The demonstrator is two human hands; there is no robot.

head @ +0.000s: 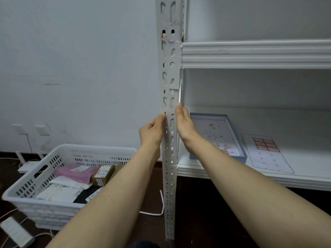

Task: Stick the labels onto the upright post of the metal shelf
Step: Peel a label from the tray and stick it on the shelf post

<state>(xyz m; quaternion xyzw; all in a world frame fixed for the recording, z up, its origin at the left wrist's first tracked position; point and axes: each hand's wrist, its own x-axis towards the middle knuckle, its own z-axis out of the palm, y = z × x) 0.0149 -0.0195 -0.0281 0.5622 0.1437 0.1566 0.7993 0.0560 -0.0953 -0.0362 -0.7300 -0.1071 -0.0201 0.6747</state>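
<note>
The white perforated upright post (170, 72) of the metal shelf runs down the middle of the head view. My left hand (152, 131) is at the post's left edge and my right hand (184, 126) at its right edge, at the same height. Their fingertips press a whitish label (170, 110) flat across the post. A torn label with red and blue marks (169, 40) sticks higher up on the post. On the lower shelf board lies a label sheet (266, 153) with red-bordered labels.
A shallow blue-rimmed box lid (238, 133) with paper scraps lies on the lower shelf. A white plastic basket (59, 154) with parcels stands on the dark floor at the left. Power strips and cables (16, 231) lie by the wall. A paper strip (162, 203) curls beside the post's foot.
</note>
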